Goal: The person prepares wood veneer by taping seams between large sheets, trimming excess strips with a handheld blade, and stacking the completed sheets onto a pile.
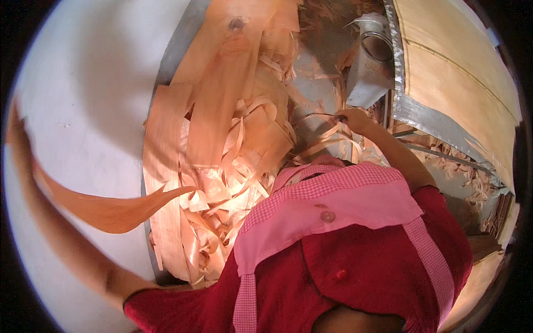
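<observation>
Veneer pile (pixel 222 105) sat between left hand (pixel 15 119) and right hand (pixel 352 119). Right had a thin strip (pixel 316 115) pinched. Left? Couldn't tell, too blurry.

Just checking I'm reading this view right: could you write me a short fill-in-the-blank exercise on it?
The hand nearest the grey metal part is the person's ____ hand.
The apron over the red top is ____ in colour.
The curved wood strip jutting over the white surface lies on the person's ____ side.
The opening in the grey metal part is ____ in shape.
Missing words: right; pink; left; round.
</observation>
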